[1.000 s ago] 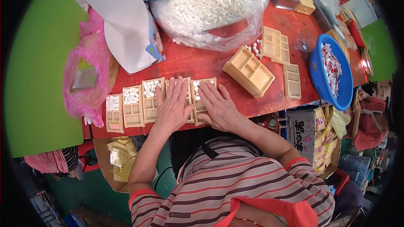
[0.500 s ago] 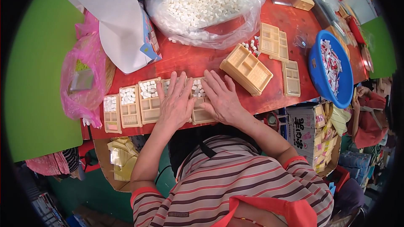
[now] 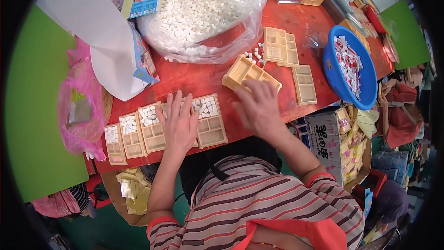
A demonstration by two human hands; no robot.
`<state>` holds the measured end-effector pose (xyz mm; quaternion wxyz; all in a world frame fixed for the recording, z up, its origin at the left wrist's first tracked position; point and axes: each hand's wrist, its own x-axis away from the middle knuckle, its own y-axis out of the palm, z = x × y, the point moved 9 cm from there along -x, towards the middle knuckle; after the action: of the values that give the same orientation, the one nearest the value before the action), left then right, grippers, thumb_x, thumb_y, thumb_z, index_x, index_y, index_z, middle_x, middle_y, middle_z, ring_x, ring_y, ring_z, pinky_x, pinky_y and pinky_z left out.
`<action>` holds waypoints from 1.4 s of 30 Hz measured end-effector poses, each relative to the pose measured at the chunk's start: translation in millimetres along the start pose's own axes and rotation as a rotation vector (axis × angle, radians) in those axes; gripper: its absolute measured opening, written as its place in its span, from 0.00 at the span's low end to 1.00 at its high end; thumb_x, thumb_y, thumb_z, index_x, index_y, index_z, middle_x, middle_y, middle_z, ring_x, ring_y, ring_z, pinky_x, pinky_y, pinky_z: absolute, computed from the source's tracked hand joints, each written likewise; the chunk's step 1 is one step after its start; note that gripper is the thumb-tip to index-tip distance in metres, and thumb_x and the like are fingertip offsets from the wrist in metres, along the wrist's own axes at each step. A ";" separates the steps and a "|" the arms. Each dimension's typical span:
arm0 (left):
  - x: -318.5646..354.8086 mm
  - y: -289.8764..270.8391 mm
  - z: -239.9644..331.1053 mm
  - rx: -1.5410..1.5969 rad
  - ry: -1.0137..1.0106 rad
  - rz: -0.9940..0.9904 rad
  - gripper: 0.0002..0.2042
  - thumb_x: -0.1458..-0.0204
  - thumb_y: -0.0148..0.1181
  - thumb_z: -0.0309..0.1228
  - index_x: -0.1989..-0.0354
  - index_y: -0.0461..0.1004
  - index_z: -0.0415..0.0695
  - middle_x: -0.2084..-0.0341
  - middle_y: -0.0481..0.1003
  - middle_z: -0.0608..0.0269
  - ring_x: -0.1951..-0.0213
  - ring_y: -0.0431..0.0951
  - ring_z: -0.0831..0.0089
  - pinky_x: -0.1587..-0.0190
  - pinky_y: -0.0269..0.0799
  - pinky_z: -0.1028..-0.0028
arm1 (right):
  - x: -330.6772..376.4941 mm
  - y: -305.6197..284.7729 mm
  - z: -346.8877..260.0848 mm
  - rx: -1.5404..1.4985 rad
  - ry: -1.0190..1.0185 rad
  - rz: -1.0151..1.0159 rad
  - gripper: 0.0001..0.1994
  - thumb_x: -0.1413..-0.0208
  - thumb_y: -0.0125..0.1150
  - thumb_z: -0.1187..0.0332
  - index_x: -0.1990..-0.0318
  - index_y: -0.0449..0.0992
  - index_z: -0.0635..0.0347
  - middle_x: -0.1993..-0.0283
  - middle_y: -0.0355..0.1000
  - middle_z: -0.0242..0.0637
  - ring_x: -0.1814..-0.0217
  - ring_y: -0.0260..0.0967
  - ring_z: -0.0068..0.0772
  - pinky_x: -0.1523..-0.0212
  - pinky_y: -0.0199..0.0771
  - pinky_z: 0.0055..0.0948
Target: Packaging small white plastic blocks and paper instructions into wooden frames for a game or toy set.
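Observation:
Several beige compartment trays (image 3: 134,144) stand side by side in a row along the table's near edge. Small white cubes (image 3: 205,107) lie in their far compartments; the near compartments I can make out look bare. My left hand (image 3: 179,122) lies flat over the row with fingers stretched, covering part of the middle trays. Just right of it is the end tray (image 3: 212,134) of the row. My right hand (image 3: 259,111) is at a stack of beige trays (image 3: 238,70), fingers apart and curved over its near side. Whether the fingertips touch the stack is hidden.
A clear bag (image 3: 208,55) of white cubes sits at the back. Two loose trays (image 3: 305,85) lie right of the stack, beside a blue basin (image 3: 329,65) of small packets. At left are a pink plastic bag (image 3: 83,125) and an opened carton (image 3: 108,60). Another person (image 3: 402,111) is at far right.
My right hand has left the end tray and moved right to the tray stack. My left hand stays on the row. The whole view has shifted slightly.

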<state>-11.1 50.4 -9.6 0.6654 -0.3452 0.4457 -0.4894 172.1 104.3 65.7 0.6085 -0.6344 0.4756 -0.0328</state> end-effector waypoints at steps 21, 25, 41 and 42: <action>-231.3 2.1 8.0 -0.042 0.141 0.070 0.10 0.48 0.53 0.33 0.61 0.76 0.45 0.66 0.76 0.51 0.62 0.78 0.52 0.60 0.73 0.56 | 2.0 19.4 41.0 0.087 -0.012 -0.047 0.07 0.55 0.59 0.72 0.68 0.70 0.60 0.64 0.64 0.39 0.58 0.63 0.42 0.50 0.59 0.42; -253.9 46.4 6.5 -0.258 0.154 -0.254 0.10 0.50 0.53 0.33 0.63 0.77 0.45 0.64 0.78 0.49 0.60 0.79 0.52 0.57 0.74 0.57 | 4.1 19.6 40.4 0.126 -0.019 -0.049 0.08 0.53 0.61 0.70 0.66 0.71 0.59 0.62 0.65 0.38 0.56 0.64 0.41 0.47 0.59 0.42; -161.8 -21.9 13.8 0.446 0.176 -0.113 0.06 0.50 0.58 0.27 0.68 0.72 0.37 0.81 0.71 0.58 0.77 0.71 0.73 0.71 0.66 0.72 | 6.9 23.7 47.7 0.033 0.017 0.000 0.11 0.52 0.61 0.71 0.61 0.71 0.59 0.56 0.67 0.39 0.52 0.64 0.42 0.44 0.58 0.43; -142.9 -23.6 16.1 0.429 0.191 -0.130 0.06 0.50 0.58 0.27 0.68 0.71 0.37 0.81 0.71 0.57 0.76 0.71 0.72 0.71 0.66 0.72 | 5.4 23.7 46.4 0.031 0.006 0.025 0.11 0.52 0.61 0.72 0.60 0.71 0.59 0.56 0.67 0.39 0.51 0.64 0.42 0.44 0.58 0.43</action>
<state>-22.0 181.1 53.8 0.6456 -0.1759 0.3691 -0.6450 190.5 139.7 31.8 0.6172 -0.6188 0.4846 -0.0346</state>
